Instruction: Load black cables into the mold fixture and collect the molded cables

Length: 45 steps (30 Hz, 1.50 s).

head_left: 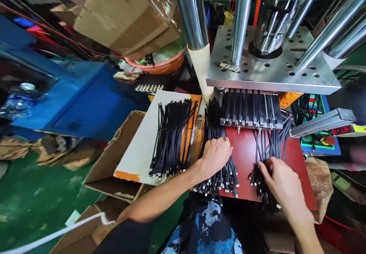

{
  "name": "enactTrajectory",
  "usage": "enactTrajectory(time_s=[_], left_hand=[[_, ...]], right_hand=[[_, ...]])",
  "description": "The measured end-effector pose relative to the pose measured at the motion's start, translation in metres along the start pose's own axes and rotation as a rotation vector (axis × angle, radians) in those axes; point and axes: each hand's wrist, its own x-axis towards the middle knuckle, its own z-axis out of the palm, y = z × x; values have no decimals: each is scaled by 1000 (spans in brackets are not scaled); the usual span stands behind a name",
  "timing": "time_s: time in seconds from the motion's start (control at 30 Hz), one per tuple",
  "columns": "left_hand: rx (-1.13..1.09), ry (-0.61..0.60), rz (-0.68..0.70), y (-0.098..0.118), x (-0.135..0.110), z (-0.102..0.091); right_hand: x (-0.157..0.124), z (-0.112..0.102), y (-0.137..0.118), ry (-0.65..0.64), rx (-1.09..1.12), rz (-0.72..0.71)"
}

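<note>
Short black USB cables with metal plugs lie in several bundles. My left hand [215, 155] is closed over the middle bundle [225, 177], its fingers curled; whatever is in them is hidden. At the right bundle [260, 181], my right hand [281, 177] has its thumb and fingers closed on cables, with the fingertips partly hidden. Just beyond my hands, a metal fixture [251, 123] holds a row of cables side by side, plugs facing me. It sits under the press's thick steel plate [271, 76].
Another cable bundle [171, 139] lies on a white board [137, 147] at left, above an open carton [114, 170]. Steel columns [191, 13] flank the press. A metal bar [323, 122] juts in at right, near a button panel [320, 143]. The worktop [243, 151] is red.
</note>
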Motion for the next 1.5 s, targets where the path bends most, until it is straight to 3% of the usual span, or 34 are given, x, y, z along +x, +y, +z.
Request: enactTrajectory(time_s=[0.13,0.23,0.33,0.47,0.57,0.7,0.8,1.03,1.1,1.17,1.27,1.37,1.5], left_hand=[[-63,-30,-35,-1,13,5],[-108,-18,-93,2,20,3],[-201,-16,-113,2,22,-1],[-437,-86,-20,-3,13,-8],[-771,-217,81,1,-4,-5],[-1388,-323,57,18,-26,12],[-1520,-306,14,25,-34,19],[-1450,-322,12,28,-50,19],[-1340,-279,65,32,-60,21],[-1203,-264,126,36,-68,25],[-1050,-293,189,34,-70,23],[-1009,-217,221,28,-56,6],[-1054,7,329,22,-25,-26]], right_hand=[[-11,23,17,-2,2,-66],[-5,15,18,22,215,-62],[-7,3,12,-33,425,-31],[-18,-7,0,-76,597,-6],[-24,-9,-13,-120,761,-4],[-28,-1,-37,-172,941,-29],[-33,6,-46,-173,995,-27],[-39,-10,-33,-438,1011,20],[-35,-11,-33,-384,1065,95],[-31,-7,-37,-251,1105,143],[-27,0,-43,-130,1077,98],[-28,2,-46,-103,1023,-1],[-33,2,-48,-23,921,-110]])
